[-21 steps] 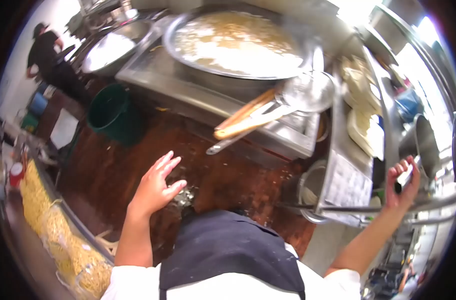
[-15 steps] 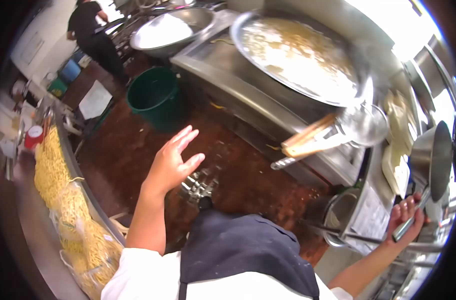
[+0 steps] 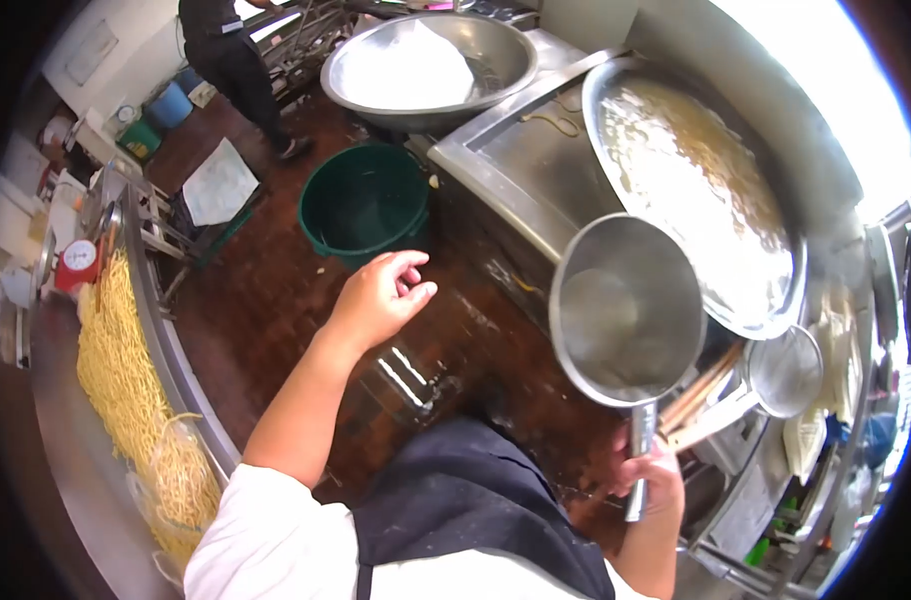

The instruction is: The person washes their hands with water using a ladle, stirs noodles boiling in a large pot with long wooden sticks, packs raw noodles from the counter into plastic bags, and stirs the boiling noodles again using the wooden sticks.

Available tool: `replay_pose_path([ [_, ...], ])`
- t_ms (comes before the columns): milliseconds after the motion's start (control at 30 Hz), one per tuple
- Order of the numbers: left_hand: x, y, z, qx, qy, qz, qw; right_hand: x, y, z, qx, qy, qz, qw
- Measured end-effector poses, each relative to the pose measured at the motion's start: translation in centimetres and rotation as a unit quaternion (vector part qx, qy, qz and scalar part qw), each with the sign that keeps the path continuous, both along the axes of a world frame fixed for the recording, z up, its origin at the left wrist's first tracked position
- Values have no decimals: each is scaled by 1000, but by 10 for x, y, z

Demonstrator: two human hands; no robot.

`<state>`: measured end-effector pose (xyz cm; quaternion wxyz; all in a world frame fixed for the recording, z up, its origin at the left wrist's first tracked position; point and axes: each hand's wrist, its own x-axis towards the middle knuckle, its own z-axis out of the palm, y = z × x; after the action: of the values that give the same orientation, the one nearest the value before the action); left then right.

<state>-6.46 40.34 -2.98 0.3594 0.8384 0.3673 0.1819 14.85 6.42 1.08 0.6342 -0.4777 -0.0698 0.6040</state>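
My right hand (image 3: 648, 468) is wrapped round the handle of a deep metal saucepan (image 3: 626, 310), whose mouth faces me and hides part of the stove edge. Behind the pan, a wide metal wok (image 3: 608, 130) holds bubbling, yellowish liquid with bright glare on it. My left hand (image 3: 384, 298) hangs over the floor just below the green bin (image 3: 361, 205), its fingers loosely bent and apart, holding nothing. Close to the saucepan's right side lie a round strainer (image 3: 786, 372) and wooden handles (image 3: 701, 395).
A large metal bowl (image 3: 516, 65) with white contents stands beyond the stove top (image 3: 516, 150). Yellow noodles (image 3: 126, 360) lie along the left counter, near a red scale (image 3: 79, 257). Another person (image 3: 238, 75) stands at the upper left. The brown floor looks wet.
The saucepan has swung from the far right to in front of the wok with my right hand. My left hand's fingers have curled a little. The view has turned, shifting the stove rightward.
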Motion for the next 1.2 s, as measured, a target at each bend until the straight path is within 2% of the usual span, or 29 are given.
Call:
replay_pose_path([
  [33,5,18,-13,-5,4,8,1000,6,18,-8,-34,33,24,999],
  [133,9,77,-53,-26,80,30,996,30,77,-50,-97,-11,168,981],
  [267,-1,160,-76,-53,70,69,994,48,182,-89,-114,4,290,950],
  [333,0,202,-90,-72,80,82,991,50,231,-104,-133,-42,348,927],
  [400,16,243,-114,-59,138,67,986,45,275,-119,-138,-6,365,921],
  [467,46,286,-141,-48,191,-6,980,35,313,-134,-153,3,383,911],
  [533,79,332,-194,89,216,-79,969,17,342,-163,-176,10,379,909],
  [600,118,366,-233,109,283,-127,944,-9,367,-187,-184,17,360,915],
  [667,149,384,-263,71,287,-115,948,-40,387,-206,-173,6,310,935],
  [700,169,396,-268,12,330,-127,935,-57,392,-229,-181,-28,305,935],
  [733,184,406,-275,-46,373,-137,916,-62,407,-227,-213,-77,347,910],
  [767,182,422,-321,119,265,-146,946,-73,417,-234,-190,-175,327,909],
  [800,186,429,-331,168,188,-117,961,-82,425,-239,-167,-272,310,896],
  [867,200,440,-325,248,147,-142,947,-76,450,-231,-199,-308,343,865],
  [1033,214,459,-338,256,118,-163,945,-62,503,-241,-239,-355,429,796],
  [1167,209,460,-341,243,101,-176,949,-68,537,-281,-242,-402,420,777],
  [1200,207,460,-342,239,97,-179,949,-70,548,-303,-252,-372,453,770],
])
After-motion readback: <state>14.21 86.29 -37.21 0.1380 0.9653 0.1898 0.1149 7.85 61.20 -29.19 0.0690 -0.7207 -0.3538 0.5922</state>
